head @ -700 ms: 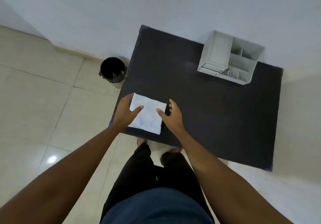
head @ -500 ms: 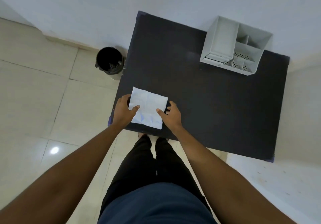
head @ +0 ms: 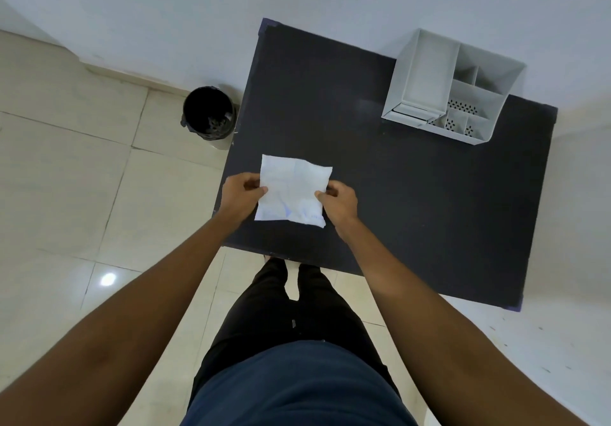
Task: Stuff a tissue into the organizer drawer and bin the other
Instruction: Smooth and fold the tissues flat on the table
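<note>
A white tissue [head: 292, 191], flat and roughly square, is held over the near left part of the black table [head: 413, 194]. My left hand [head: 239, 194] pinches its left edge and my right hand [head: 339, 202] pinches its right edge. A grey organizer [head: 443, 95] with several compartments and a small drawer at its front left stands at the table's far right corner. A black bin [head: 208, 116] with a dark liner sits on the floor by the table's left side. I cannot tell whether the tissue is one sheet or two stacked.
A white wall runs behind the table and the bin. Pale floor tiles spread to the left and below. My legs stand at the table's near edge.
Both hands have closed from resting on the tissue's sides to pinching its edges, and the tissue now sits a little higher between them. The camera view has shifted slightly.
</note>
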